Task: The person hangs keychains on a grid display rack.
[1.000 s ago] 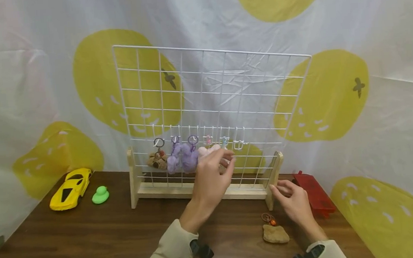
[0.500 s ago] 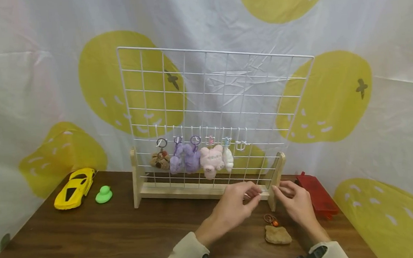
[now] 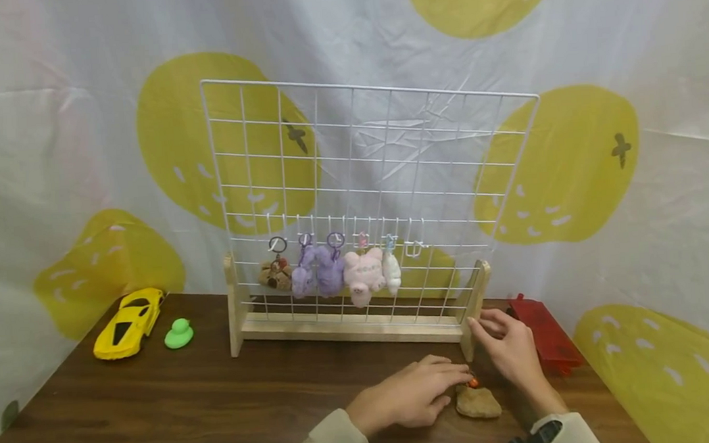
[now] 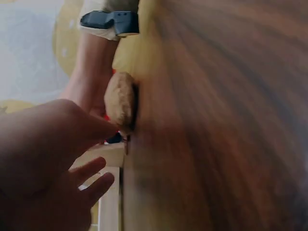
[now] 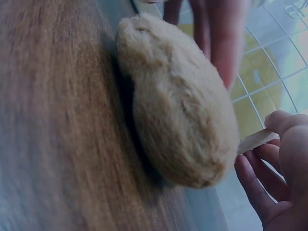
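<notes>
A tan plush keychain (image 3: 478, 403) with an orange bead lies on the table, its ring covered by my left hand (image 3: 410, 391). That hand is palm down, fingers extended over the ring and fingertips right at the bead. In the left wrist view its thumb overlaps the end of the plush (image 4: 120, 101). My right hand (image 3: 511, 347) pinches the right wooden upright (image 3: 476, 302) of a white wire grid rack between thumb and fingers; the right wrist view shows this grip on the upright (image 5: 257, 139). The plush (image 5: 178, 106) fills the middle of that view.
On the rack's hooks hang a brown bear (image 3: 276, 275), purple plushes (image 3: 331, 274), a pink plush (image 3: 363, 270) and a white one (image 3: 391, 273). A bare hook (image 3: 414, 248) is to their right. A yellow car (image 3: 129, 323), green duck (image 3: 179, 334) and red box (image 3: 547, 335) flank the rack.
My left hand has come down from in front of the hanging pink plush to the keychain on the table, revealing the pink and white plushes. My right hand stays on the upright.
</notes>
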The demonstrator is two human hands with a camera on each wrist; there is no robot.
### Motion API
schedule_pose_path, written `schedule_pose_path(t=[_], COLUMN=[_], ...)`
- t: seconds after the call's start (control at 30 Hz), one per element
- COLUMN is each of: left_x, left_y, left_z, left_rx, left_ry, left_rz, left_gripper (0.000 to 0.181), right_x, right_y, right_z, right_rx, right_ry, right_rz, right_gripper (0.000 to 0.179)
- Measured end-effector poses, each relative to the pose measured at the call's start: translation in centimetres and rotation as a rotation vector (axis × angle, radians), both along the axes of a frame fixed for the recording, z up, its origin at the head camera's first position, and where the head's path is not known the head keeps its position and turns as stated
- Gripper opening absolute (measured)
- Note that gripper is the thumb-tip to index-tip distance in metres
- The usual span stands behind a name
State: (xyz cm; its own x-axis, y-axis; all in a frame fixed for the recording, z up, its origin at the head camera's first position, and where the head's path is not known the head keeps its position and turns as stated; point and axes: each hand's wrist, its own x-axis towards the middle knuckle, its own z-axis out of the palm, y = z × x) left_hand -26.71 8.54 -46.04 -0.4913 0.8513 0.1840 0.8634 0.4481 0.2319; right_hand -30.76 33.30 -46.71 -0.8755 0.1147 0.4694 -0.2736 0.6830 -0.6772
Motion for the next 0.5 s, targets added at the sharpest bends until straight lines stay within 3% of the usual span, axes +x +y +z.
schedule_pose_path(t=[0.1,0.2,0.4,0.5], left_x=[0.05,0.04,0.06,0.08], left_y=[-0.08,-0.13,-0.3,-0.42], left_z=[-0.65,-1.08,-0.86,-0.59], left_rx=[-0.1,-0.142,-0.101,-0.057], left_ry=[-0.056,-0.094,0.019,0.044], left_rz=[0.003,0.013,0.061,0.102], left_gripper=[0.062,0.063,0.054,0.043], right_x=[-0.02,-0.01,-0.1,-0.14], right_y=[0.01,0.0,-0.02,0.0], right_z=[0.04,0.05,-0.05,-0.12], right_rx=[-0.002,-0.006,-0.016,-0.016], right_ry=[-0.001,-0.004,0.002,0.003], right_rz=[0.0,0.002,0.009,0.008], right_gripper=[0.034,0.034,0.033,0.032])
